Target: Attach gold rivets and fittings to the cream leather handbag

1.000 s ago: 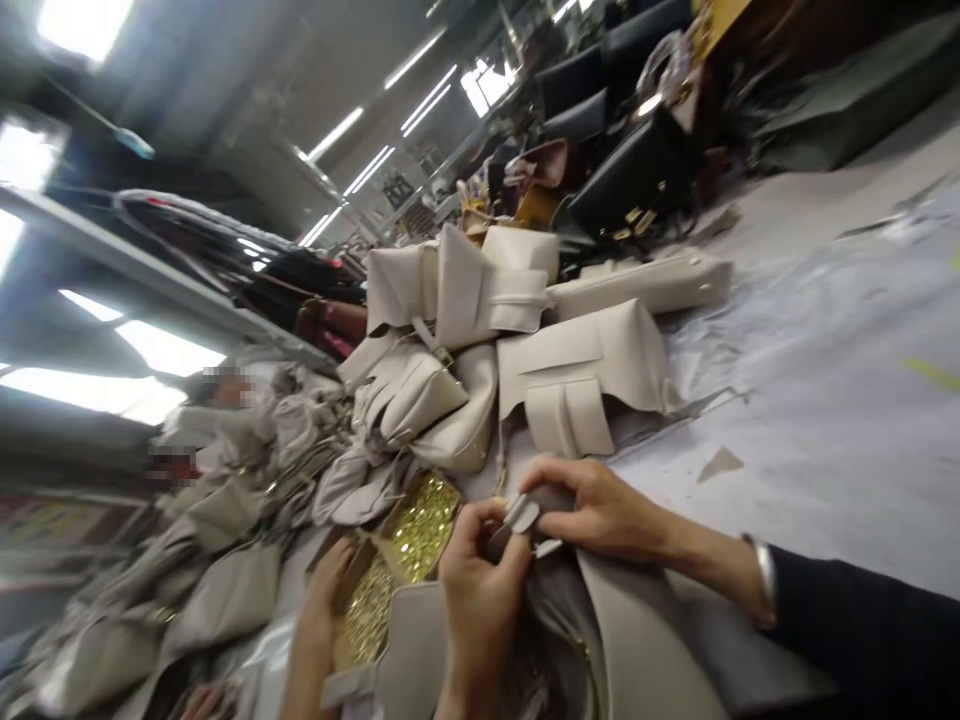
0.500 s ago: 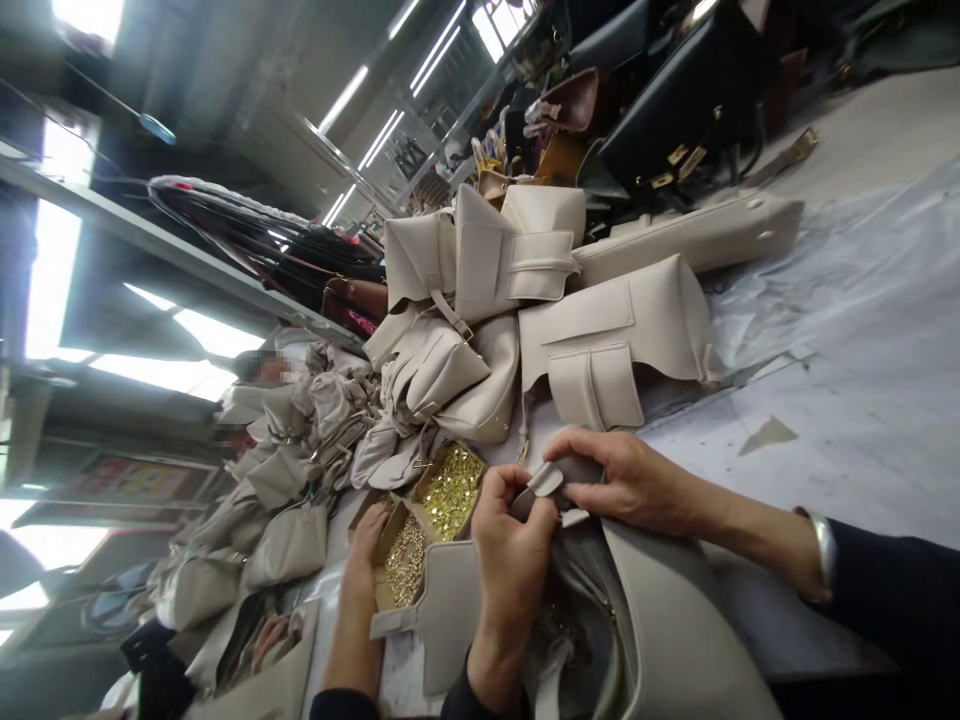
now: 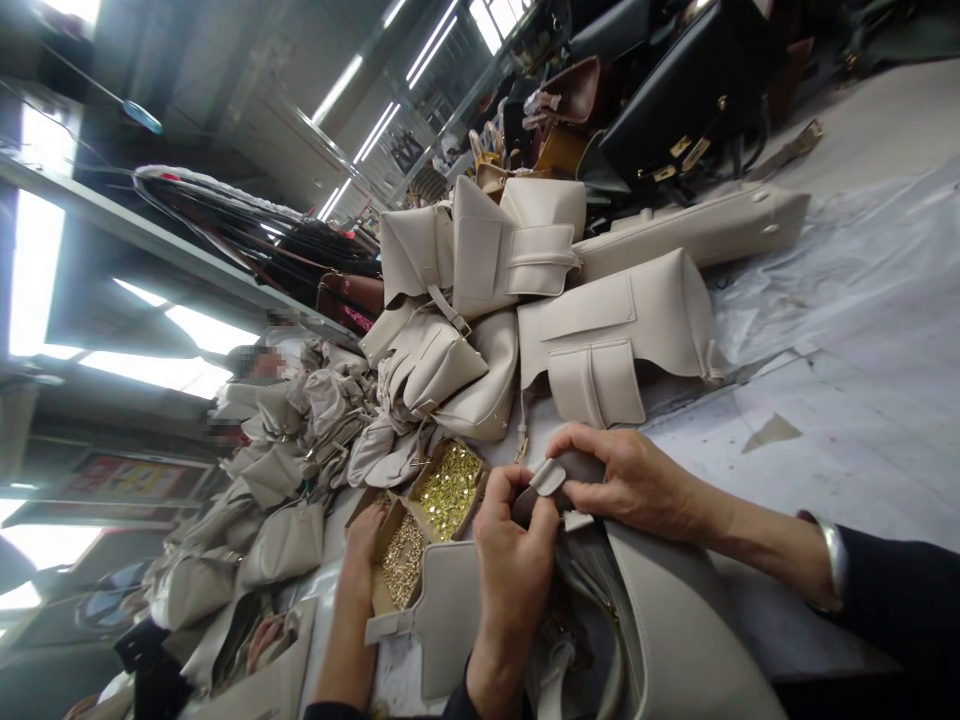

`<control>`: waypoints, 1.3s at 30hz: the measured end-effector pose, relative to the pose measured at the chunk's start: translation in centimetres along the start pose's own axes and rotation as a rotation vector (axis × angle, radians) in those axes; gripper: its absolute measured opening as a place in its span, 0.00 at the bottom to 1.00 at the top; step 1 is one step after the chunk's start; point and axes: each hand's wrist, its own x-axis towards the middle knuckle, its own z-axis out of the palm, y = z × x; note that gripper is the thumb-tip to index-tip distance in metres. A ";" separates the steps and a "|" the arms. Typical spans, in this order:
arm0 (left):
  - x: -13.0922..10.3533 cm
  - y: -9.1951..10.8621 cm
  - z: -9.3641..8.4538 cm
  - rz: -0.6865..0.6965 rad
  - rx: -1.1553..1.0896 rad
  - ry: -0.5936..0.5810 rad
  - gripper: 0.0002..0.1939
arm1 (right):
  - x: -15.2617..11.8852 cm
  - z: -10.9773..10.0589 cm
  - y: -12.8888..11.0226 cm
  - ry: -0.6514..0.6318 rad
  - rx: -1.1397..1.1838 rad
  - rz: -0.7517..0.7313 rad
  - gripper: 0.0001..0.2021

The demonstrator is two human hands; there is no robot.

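Left hand (image 3: 517,540): thumb and fingers closed on a small beige tab (image 3: 550,478), knuckles bent, a dark cuff behind the wrist.
Right hand (image 3: 637,488): in from the other side, forefinger and thumb pinching the same tab; a silver bangle (image 3: 832,562) circles that wrist.
Tab: between the two sets of fingertips, over the open bag; the fingers cover part of it from where I stand.
Open bag (image 3: 682,620): directly below the grip, its zip edge showing and its pale side sloping off to the right.
Gold pieces: left of the grip, bright ones (image 3: 448,490) in one box, duller ones (image 3: 403,562) in the box beside it.
Another person's hand (image 3: 365,535): farther left, at the boxes; its fingertips are hidden, so I can't tell whether it holds anything.
Pale bag (image 3: 585,310): just beyond the grip, lying below a heap of similar ones.
Scrap (image 3: 772,433): right of the grip, flat on the whitish table (image 3: 855,440).
Black bag (image 3: 682,100): well beyond the grip, gold clasps facing this way.
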 end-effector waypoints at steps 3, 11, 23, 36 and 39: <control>0.0 0.2 0.1 0.008 0.010 -0.018 0.05 | 0.3 -0.3 -0.4 -0.017 0.025 0.098 0.12; 1.0 -0.1 0.1 -0.082 -0.120 -0.098 0.08 | 1.0 -1.3 0.4 -0.121 0.220 0.191 0.14; 2.6 -0.1 0.3 -0.298 -0.442 -0.193 0.16 | 1.0 -0.6 1.4 -0.078 0.186 0.197 0.13; 2.4 -0.3 0.3 -0.214 -0.391 -0.198 0.17 | 0.8 -0.7 1.0 -0.081 0.180 0.220 0.14; 2.4 -0.2 0.2 -0.209 -0.409 -0.218 0.19 | 0.8 -0.7 0.9 -0.087 0.179 0.225 0.15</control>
